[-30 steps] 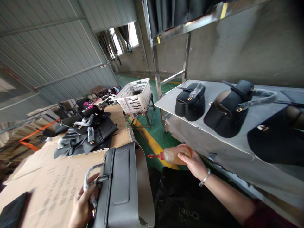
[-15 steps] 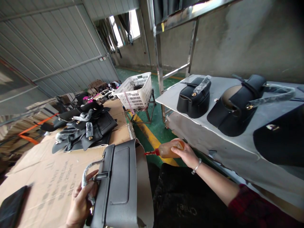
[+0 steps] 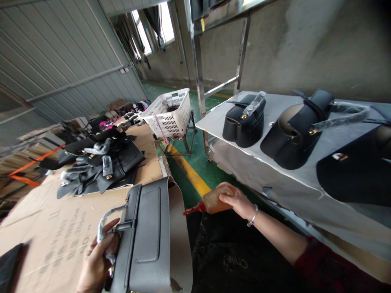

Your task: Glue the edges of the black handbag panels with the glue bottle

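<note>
Gripping the near bag point(image 3: 149, 236) by its handle point(image 3: 102, 219) with my left hand point(image 3: 96, 256), right hand point(image 3: 240, 203) clasping the bottle point(image 3: 212, 201), nozzle point(image 3: 194, 209) at the bag's edge!

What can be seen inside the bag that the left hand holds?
The bag shows a pale inner surface along its open side. Its dark outer panel covers the rest; whether anything lies deeper inside cannot be seen.
</note>
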`<action>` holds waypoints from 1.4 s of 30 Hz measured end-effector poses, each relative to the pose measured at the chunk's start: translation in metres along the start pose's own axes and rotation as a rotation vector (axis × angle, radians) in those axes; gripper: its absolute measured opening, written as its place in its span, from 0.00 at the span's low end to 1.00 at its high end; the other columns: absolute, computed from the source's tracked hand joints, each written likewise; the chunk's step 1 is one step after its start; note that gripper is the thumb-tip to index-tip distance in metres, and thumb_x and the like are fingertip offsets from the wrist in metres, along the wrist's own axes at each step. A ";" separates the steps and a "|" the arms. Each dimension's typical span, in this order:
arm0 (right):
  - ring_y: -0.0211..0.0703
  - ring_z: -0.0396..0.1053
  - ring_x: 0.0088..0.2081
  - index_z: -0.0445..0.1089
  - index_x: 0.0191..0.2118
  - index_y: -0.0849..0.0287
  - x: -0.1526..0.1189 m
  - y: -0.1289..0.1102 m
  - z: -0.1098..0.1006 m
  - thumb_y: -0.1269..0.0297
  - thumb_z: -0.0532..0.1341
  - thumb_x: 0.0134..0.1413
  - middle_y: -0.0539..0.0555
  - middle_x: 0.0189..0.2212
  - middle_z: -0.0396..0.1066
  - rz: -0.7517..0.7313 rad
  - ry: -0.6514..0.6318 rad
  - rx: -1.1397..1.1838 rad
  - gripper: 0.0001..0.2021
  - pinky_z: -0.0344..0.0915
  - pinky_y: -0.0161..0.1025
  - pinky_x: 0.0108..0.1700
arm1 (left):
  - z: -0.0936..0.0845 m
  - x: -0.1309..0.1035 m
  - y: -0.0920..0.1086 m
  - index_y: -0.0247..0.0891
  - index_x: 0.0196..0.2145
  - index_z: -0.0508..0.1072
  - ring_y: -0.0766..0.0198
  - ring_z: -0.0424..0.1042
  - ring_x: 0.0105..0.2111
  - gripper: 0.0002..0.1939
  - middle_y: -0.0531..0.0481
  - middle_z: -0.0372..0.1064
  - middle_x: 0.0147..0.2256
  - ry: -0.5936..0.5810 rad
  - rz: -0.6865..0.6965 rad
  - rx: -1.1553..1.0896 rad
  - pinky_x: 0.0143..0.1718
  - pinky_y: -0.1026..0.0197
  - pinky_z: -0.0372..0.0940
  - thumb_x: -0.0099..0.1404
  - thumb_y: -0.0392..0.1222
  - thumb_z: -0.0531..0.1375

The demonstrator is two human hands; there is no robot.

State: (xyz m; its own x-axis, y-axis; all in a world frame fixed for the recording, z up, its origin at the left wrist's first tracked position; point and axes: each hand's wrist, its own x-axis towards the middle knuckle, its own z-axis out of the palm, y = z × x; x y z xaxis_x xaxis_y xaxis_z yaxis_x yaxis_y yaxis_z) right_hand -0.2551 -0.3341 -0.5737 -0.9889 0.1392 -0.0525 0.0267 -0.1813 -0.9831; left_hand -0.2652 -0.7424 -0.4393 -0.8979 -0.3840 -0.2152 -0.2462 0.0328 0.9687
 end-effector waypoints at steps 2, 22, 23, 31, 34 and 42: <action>0.50 0.69 0.34 0.75 0.35 0.55 -0.004 0.000 -0.001 0.47 0.73 0.41 0.49 0.29 0.73 0.015 -0.030 0.021 0.20 0.64 0.44 0.41 | 0.002 -0.001 0.002 0.44 0.35 0.84 0.67 0.51 0.18 0.27 0.55 0.55 0.14 -0.003 -0.001 0.003 0.18 0.63 0.45 0.36 0.57 0.75; 0.46 0.69 0.30 0.74 0.33 0.57 -0.006 0.007 0.013 0.43 0.75 0.35 0.49 0.26 0.72 0.127 0.037 0.231 0.24 0.63 0.42 0.35 | -0.005 0.006 -0.005 0.43 0.37 0.84 0.67 0.53 0.20 0.26 0.54 0.57 0.15 -0.023 -0.006 0.010 0.19 0.65 0.48 0.39 0.56 0.75; 0.46 0.68 0.30 0.74 0.33 0.57 -0.011 0.007 0.013 0.43 0.75 0.35 0.49 0.26 0.72 0.143 0.017 0.247 0.24 0.63 0.41 0.35 | -0.005 0.006 -0.005 0.43 0.37 0.85 0.67 0.52 0.20 0.26 0.54 0.56 0.15 -0.020 -0.002 0.005 0.19 0.65 0.48 0.39 0.55 0.75; 0.47 0.69 0.31 0.75 0.31 0.57 -0.045 0.011 0.017 0.41 0.76 0.32 0.50 0.25 0.74 0.191 -0.043 0.272 0.26 0.64 0.42 0.37 | 0.005 -0.001 0.003 0.42 0.35 0.84 0.68 0.52 0.19 0.25 0.56 0.55 0.14 -0.027 0.016 -0.004 0.20 0.64 0.48 0.38 0.53 0.75; 0.47 0.69 0.30 0.75 0.31 0.57 -0.054 0.015 0.015 0.41 0.76 0.32 0.49 0.25 0.73 0.201 -0.065 0.263 0.26 0.64 0.42 0.36 | 0.006 -0.001 0.002 0.41 0.35 0.84 0.68 0.52 0.19 0.24 0.56 0.55 0.14 -0.023 0.021 0.000 0.20 0.64 0.49 0.39 0.53 0.74; 0.50 0.70 0.33 0.75 0.34 0.55 -0.058 0.025 0.005 0.44 0.76 0.36 0.51 0.28 0.74 0.154 0.042 0.189 0.23 0.65 0.44 0.39 | 0.002 0.000 0.000 0.42 0.38 0.84 0.67 0.53 0.20 0.24 0.56 0.57 0.15 -0.056 0.040 -0.008 0.21 0.64 0.49 0.42 0.53 0.74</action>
State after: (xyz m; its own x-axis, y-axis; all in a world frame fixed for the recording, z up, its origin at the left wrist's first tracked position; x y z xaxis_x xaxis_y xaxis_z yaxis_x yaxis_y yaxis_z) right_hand -0.1978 -0.3515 -0.5946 -0.9683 0.1352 -0.2098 0.1445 -0.3821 -0.9128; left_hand -0.2661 -0.7402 -0.4400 -0.9261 -0.3305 -0.1822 -0.2067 0.0401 0.9776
